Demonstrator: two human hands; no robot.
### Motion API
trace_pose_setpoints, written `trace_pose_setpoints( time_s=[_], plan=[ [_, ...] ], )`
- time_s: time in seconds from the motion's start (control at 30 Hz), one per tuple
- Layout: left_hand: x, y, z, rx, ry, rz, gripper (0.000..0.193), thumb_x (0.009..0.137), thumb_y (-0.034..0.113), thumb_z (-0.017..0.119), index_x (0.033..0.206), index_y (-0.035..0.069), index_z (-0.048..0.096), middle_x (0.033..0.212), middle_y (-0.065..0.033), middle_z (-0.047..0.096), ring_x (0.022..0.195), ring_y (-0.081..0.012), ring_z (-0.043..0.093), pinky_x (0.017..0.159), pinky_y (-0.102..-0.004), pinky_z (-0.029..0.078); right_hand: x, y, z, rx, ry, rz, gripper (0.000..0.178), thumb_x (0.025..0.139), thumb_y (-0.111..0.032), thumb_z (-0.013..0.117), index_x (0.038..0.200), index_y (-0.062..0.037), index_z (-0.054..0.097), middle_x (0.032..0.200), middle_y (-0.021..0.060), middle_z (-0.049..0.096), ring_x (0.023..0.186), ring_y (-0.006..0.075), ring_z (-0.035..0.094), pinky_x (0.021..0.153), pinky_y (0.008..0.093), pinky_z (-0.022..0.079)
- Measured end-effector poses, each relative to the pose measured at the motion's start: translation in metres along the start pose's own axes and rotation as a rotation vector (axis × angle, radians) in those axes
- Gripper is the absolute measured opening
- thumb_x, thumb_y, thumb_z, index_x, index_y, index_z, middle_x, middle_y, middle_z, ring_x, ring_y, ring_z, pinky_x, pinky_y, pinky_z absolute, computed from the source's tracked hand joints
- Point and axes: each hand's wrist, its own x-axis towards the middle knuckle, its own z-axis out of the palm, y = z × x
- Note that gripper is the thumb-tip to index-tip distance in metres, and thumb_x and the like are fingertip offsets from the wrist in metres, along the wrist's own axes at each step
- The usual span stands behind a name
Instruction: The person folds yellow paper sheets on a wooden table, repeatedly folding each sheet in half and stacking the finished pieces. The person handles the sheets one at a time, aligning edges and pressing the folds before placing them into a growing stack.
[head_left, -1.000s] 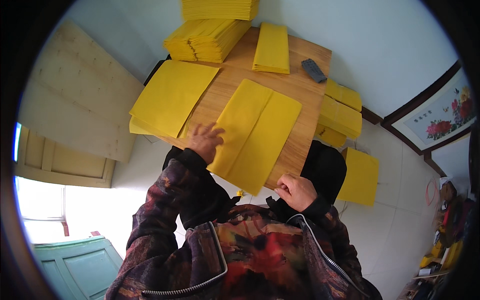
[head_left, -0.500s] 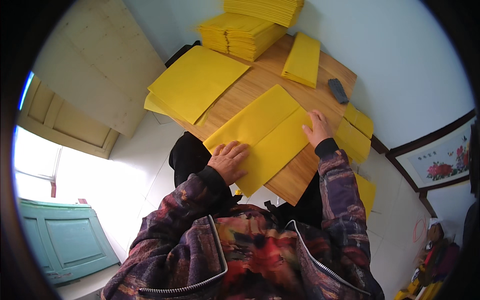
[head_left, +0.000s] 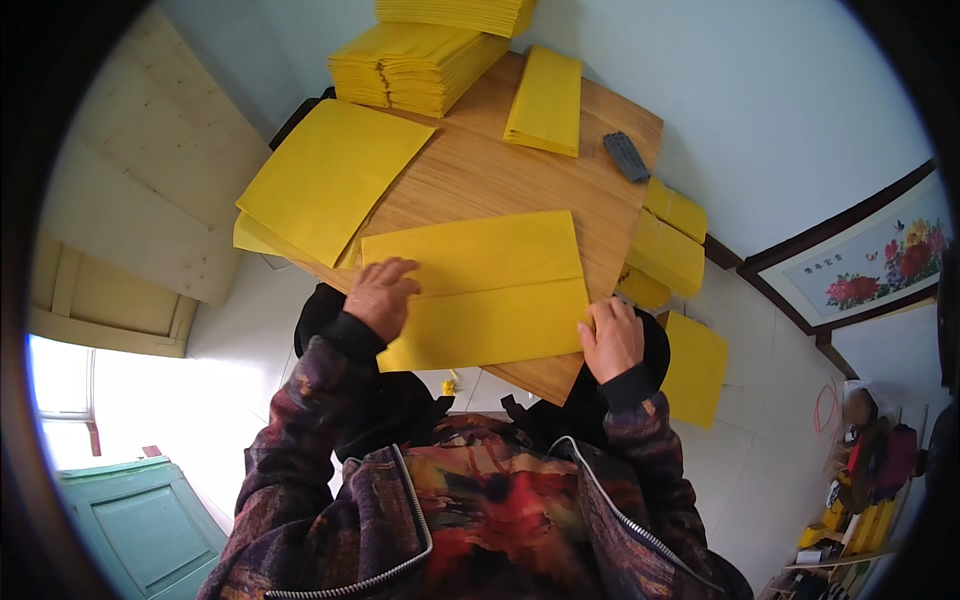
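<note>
A yellow folded paper sheet (head_left: 490, 320) lies in front of me on the table's near part, with a lengthwise seam across it. Its near edge reaches past the tabletop. My left hand (head_left: 380, 300) rests over the sheet's left end, fingers stretched and slightly apart. At the right edge my right hand (head_left: 612, 345) has its thumb against the paper and its fingers bent around that edge; the fingertips' undersides are hidden. To the left, larger flat yellow sheets (head_left: 335, 180) overlap the table's edge.
The wooden table (head_left: 460, 170) carries a thick stack of folded yellow paper (head_left: 410, 70), a narrow folded yellow bundle (head_left: 545, 100) and a dark grey block (head_left: 626, 156). Yellow bundles (head_left: 665, 245) stand beyond its right edge. A framed flower picture (head_left: 860, 260) leans at the right wall.
The yellow sheet has turned clockwise, so its long side now runs nearly across in front of me. My left hand has shifted to its left end, my right hand nearer to me.
</note>
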Motion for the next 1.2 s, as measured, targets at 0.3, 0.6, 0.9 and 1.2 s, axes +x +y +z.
trace_pose_setpoints(
  time_s=[0.3, 0.6, 0.9, 1.2],
  plan=[
    [0.025, 0.099, 0.053, -0.151, -0.162, 0.140, 0.056, 0.077, 0.026, 0.069, 0.127, 0.006, 0.053, 0.134, -0.0116, 0.050, 0.122, -0.0306, 0.049, 0.102, -0.0422, 0.040, 0.084, -0.003, 0.010, 0.158, -0.044, -0.258, 0.037, 0.076, -0.007, 0.067, 0.111, -0.0023, 0.058, 0.122, 0.0143, 0.054, 0.114, 0.0333, 0.051, 0.098, 0.0430, 0.041],
    [0.002, 0.083, 0.057, -0.113, -0.005, 0.142, 0.047, 0.073, 0.021, 0.071, 0.116, 0.006, 0.060, 0.129, -0.0122, 0.053, 0.121, -0.0303, 0.049, 0.098, -0.0424, 0.042, 0.120, -0.074, 0.050, 0.178, -0.160, -0.610, 0.053, 0.077, -0.019, 0.070, 0.126, -0.0067, 0.053, 0.136, 0.0137, 0.046, 0.131, 0.0331, 0.038, 0.107, 0.0443, 0.032],
    [-0.010, 0.024, 0.017, 0.010, 0.255, -0.223, 0.028, 0.075, 0.014, 0.068, 0.102, 0.009, 0.064, 0.110, -0.0105, 0.059, 0.104, -0.0325, 0.056, 0.088, -0.0430, 0.047, 0.113, -0.074, 0.062, 0.181, -0.156, -0.594, 0.060, 0.078, -0.025, 0.073, 0.132, -0.0149, 0.049, 0.143, 0.0068, 0.038, 0.136, 0.0297, 0.029, 0.109, 0.0511, 0.026],
    [-0.026, 0.017, 0.030, 0.222, 0.233, -0.212, 0.041, 0.078, 0.017, 0.066, 0.119, 0.016, 0.060, 0.137, -0.0086, 0.047, 0.132, -0.0323, 0.039, 0.105, -0.0494, 0.035, 0.111, -0.069, 0.084, 0.106, -0.142, -0.517, 0.059, 0.080, -0.032, 0.071, 0.132, -0.0167, 0.050, 0.144, 0.0059, 0.038, 0.137, 0.0300, 0.028, 0.109, 0.0548, 0.023]
  ],
)
